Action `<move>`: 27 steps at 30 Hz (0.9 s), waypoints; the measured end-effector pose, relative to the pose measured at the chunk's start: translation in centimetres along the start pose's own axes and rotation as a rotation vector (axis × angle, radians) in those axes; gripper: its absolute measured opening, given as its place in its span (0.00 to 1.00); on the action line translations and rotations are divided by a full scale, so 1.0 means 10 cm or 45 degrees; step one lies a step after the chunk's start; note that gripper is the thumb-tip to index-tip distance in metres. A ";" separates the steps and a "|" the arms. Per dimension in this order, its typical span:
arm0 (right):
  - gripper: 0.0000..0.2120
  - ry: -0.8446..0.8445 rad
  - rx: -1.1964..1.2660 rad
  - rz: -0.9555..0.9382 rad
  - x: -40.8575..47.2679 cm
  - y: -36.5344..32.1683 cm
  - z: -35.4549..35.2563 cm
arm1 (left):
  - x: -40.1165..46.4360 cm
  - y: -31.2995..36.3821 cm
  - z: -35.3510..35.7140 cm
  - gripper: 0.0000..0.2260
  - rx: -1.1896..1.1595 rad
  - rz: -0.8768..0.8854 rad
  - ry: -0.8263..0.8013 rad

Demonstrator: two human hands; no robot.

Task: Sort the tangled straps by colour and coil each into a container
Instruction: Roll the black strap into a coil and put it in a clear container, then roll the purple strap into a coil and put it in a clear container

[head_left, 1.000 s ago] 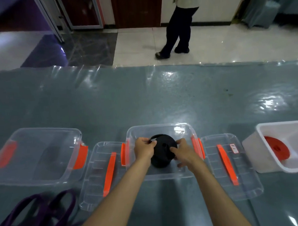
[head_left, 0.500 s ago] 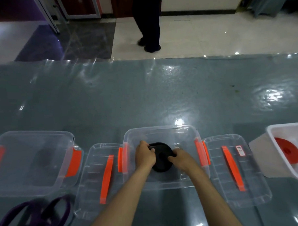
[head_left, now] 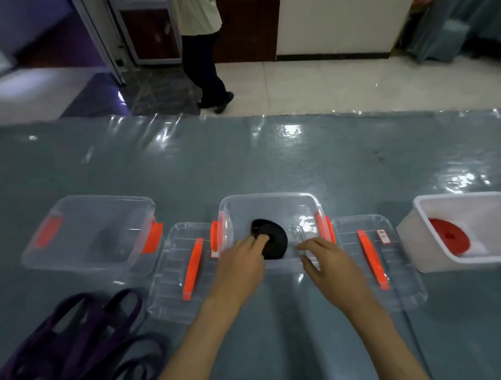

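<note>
At the near edge of a grey-green table, a person leans over the middle clear container — a coiled black strap lies on its floor. The left hand, at about seven o'clock of the coil, touches the coil's edge with its fingertips; whether it pinches cannot be told. The right hand, at four o'clock, hovers just apart with fingers loosely spread, holding nothing. The webbing looks light and soft, likely to spring loose unless held across the flat faces of the coil. A red coil sits in the white tub at three o'clock; purple straps lie tangled at eight. A small label on the right lid carries writing too small to read.
</note>
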State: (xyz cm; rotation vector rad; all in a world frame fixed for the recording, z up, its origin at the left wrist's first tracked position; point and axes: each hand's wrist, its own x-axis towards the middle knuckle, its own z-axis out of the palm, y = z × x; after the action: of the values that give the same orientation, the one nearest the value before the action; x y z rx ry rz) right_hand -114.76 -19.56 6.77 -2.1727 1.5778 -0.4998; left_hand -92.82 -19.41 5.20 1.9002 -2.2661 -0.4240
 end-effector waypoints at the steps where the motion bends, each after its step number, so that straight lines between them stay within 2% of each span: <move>1: 0.10 0.023 -0.028 -0.010 -0.14 -0.01 -0.02 | -0.17 0.02 -0.04 0.21 0.042 0.022 0.020; 7: 0.11 0.016 -0.048 0.009 -0.75 -0.15 -0.08 | -1.05 0.05 -0.06 0.22 0.212 -0.104 0.004; 15: 0.10 -0.018 0.025 0.029 -1.11 -0.73 0.32 | -1.76 -0.43 -0.11 0.17 0.093 -0.284 -0.030; 20: 0.15 -0.146 0.053 0.072 -0.96 -1.28 0.83 | -2.04 -1.19 -0.18 0.18 0.073 -0.345 0.036; 27: 0.10 -0.215 0.050 0.076 -0.42 -2.20 1.75 | -2.16 -2.72 -0.36 0.13 0.068 -0.388 -0.016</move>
State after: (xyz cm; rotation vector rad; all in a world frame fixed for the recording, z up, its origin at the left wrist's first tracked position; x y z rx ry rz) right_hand -89.33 -7.46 3.11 -2.0730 1.5241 -0.3174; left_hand -62.26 -2.92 1.46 2.2844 -2.0166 -0.4161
